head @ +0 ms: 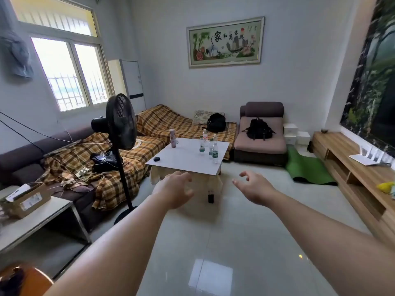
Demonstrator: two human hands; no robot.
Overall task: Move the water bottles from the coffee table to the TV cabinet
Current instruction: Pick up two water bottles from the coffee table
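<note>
On coffee table (188, 154), clear, seemingly green-labelled water bottles (215, 153)

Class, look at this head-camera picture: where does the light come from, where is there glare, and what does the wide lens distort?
Head view: daylight pours through the window, which is washed out white; a bright patch of glare sits on the floor tiles; the wide lens bows the TV cabinet and walls at the edges and stretches both forearms; the bottles on the coffee table are small and soft.

body: 2 bare forearms | left hand (173, 190) | right hand (255, 189) | no sleeves, no gloves
</note>
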